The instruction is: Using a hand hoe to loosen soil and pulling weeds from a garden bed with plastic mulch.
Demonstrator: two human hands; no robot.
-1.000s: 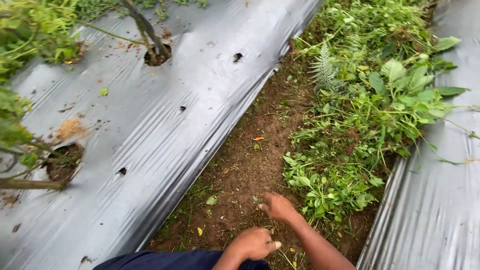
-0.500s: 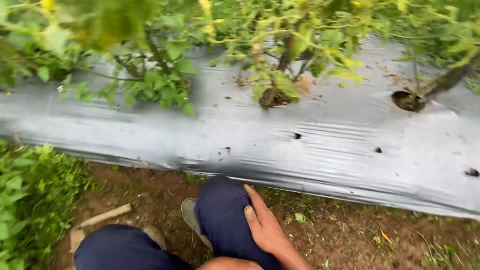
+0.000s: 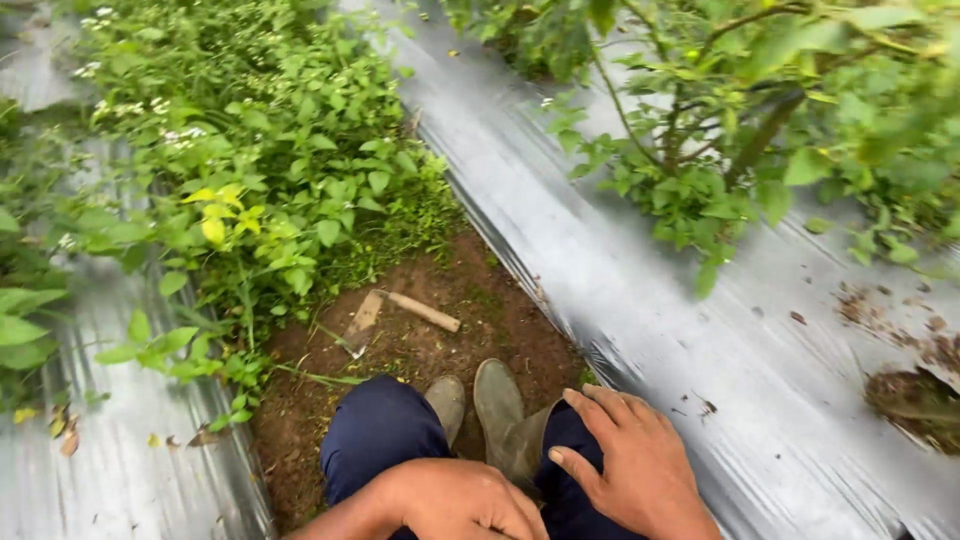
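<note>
Two hands show at the bottom edge, both cut off at the wrist or forearm. The left hand (image 3: 465, 505) rests on the left knee (image 3: 375, 430) with its fingers curled inward; its fingertips are out of the frame, so I cannot tell if it grips something. The right hand (image 3: 625, 465) lies flat and open on the right knee (image 3: 560, 425), holding nothing. Both knees wear dark blue trousers, and two muddy grey-green boots (image 3: 480, 405) stand between them on the soil. The lower part of the body is not visible.

Just ahead of the boots, a small hand hoe (image 3: 400, 312) with a wooden handle lies on the bare brown soil path (image 3: 470, 300); its blade is partly under weeds (image 3: 270, 170) and hard to make out. Silver plastic mulch sheets (image 3: 600, 260) cover the raised beds on both sides. A leafy plant (image 3: 720, 150) grows from the right bed, its base hidden by leaves. A planting hole (image 3: 915, 400) with loose earth is near the right edge.
</note>
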